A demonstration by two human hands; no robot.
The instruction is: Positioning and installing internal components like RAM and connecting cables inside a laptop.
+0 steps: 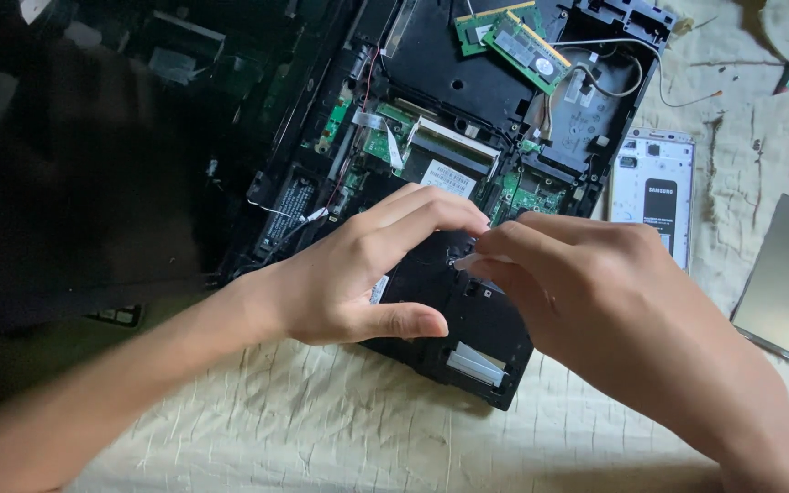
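Laptop chassis (468, 119) lies opened on a cream cloth (321, 429), circuit boards bare — both hands meet over its near black corner. Left hand (358, 274) rests curled on the black panel (468, 338), thumb along its edge; right hand (577, 283) pinches something tiny at fingertips. White phone (655, 183) and grey plate (787, 274) lie beside it

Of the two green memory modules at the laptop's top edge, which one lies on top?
The right-hand memory module, tilted diagonally, overlaps the left memory module, which is partly hidden beneath it.
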